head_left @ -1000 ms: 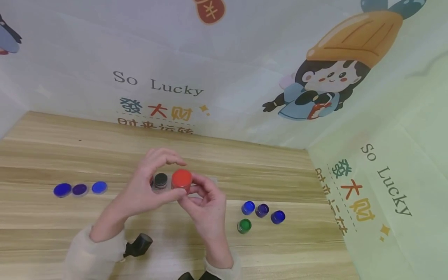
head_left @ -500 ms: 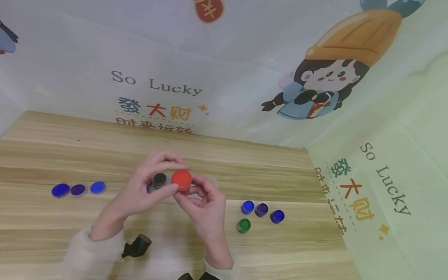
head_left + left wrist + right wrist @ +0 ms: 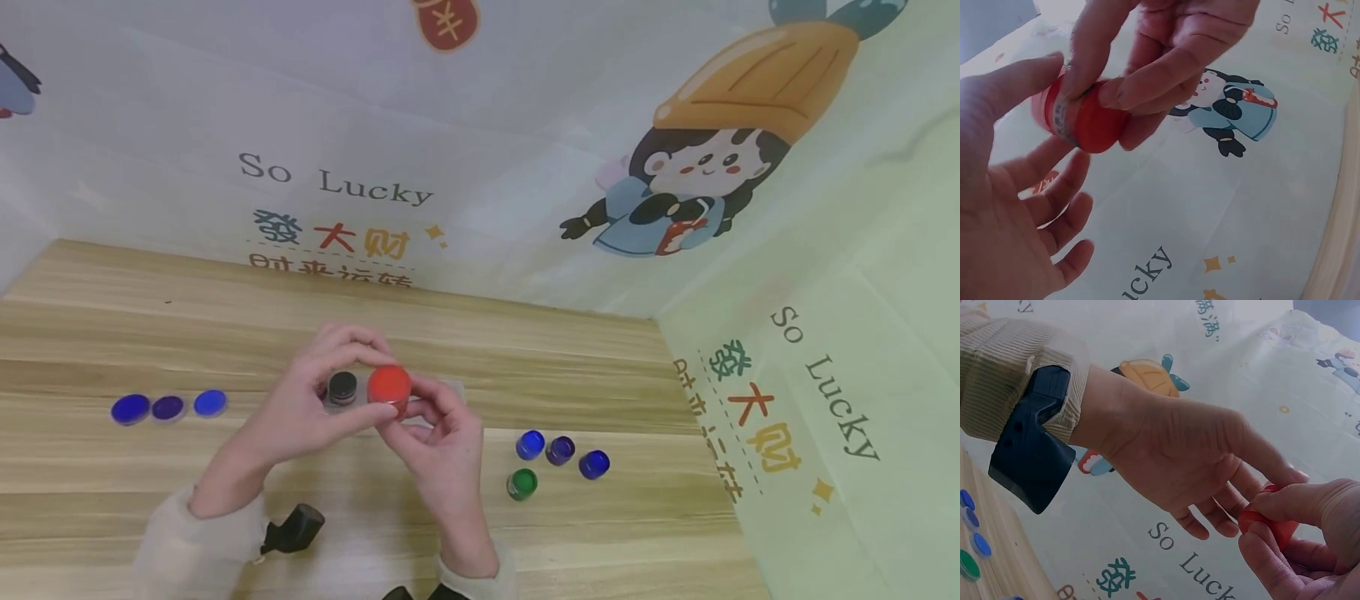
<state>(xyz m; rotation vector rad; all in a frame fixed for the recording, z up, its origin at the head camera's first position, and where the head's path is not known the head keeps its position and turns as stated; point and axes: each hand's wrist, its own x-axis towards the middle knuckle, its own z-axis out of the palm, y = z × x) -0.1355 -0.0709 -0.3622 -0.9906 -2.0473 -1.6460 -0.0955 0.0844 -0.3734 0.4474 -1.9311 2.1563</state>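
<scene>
A small red jar (image 3: 389,386) with a red lid is held up between both hands. My right hand (image 3: 442,450) grips its body between thumb and fingers. My left hand (image 3: 307,396) pinches the lid's edge, thumb in front and index finger behind; its other fingers hang loosely curled in the left wrist view. A printed label band (image 3: 1063,117) runs round the jar there. In the head view, a black-lidded jar (image 3: 343,387) stands in a pale clear tray (image 3: 454,390) beyond the hands. My left hand partly hides a dark jar beside it.
Three blue and violet discs (image 3: 168,407) lie on the wooden table (image 3: 360,533) at left. Blue jar (image 3: 530,444), violet jar (image 3: 560,450), another blue jar (image 3: 594,464) and green jar (image 3: 522,483) stand at right. Printed cloth (image 3: 510,167) hangs behind.
My left thumb and index finger have shifted round the red lid: the thumb slid left half a second ago and is now back right. My right hand and the jar stay nearly still.
</scene>
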